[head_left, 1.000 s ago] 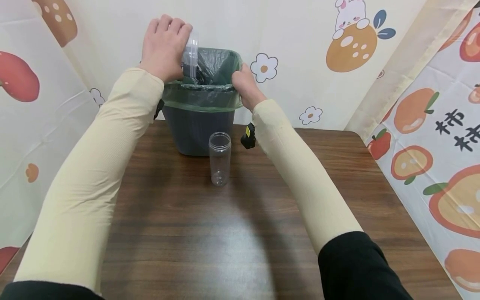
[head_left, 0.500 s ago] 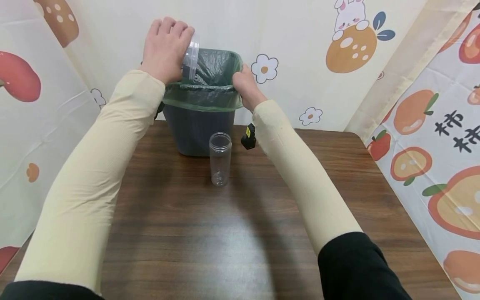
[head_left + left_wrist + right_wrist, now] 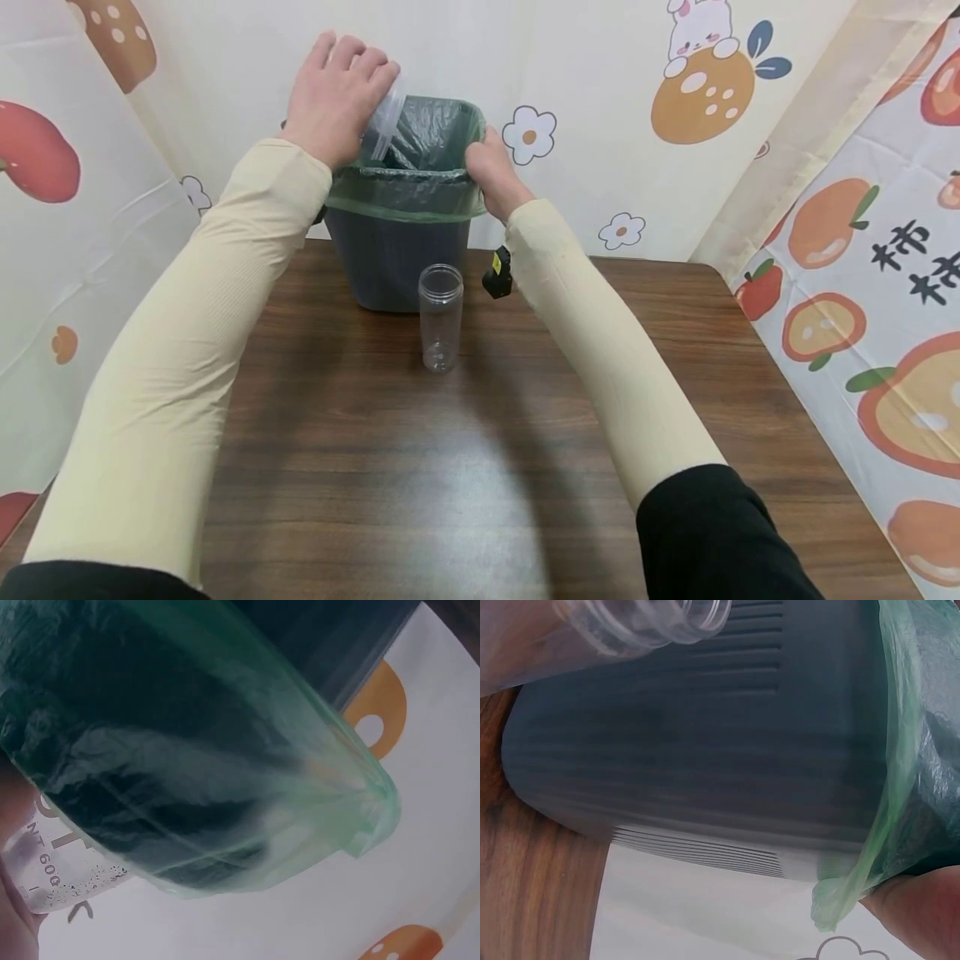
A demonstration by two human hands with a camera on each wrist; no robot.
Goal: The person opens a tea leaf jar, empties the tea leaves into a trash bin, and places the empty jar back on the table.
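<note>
left hand (image 3: pixel 333 96) up at the far left rim of the bin (image 3: pixel 397 250), fingers curled round a clear plastic jar (image 3: pixel 382 117), tipped mouth-down over the opening. the jar shows again in the left wrist view (image 3: pixel 56 862), pressed close to the green bag (image 3: pixel 195 765), with fine specks clinging inside its wall. whether anything falls from it, cannot tell.

right hand (image 3: pixel 491 171) pinches bag and rim at the right edge, steadying the bin.

second clear jar (image 3: pixel 440 317) stands upright on the wooden table (image 3: pixel 450 467), just in front of the bin, open and looking empty.

judgement: tipping looks underway or nearly finished; the jar in hand is not yet set down.
</note>
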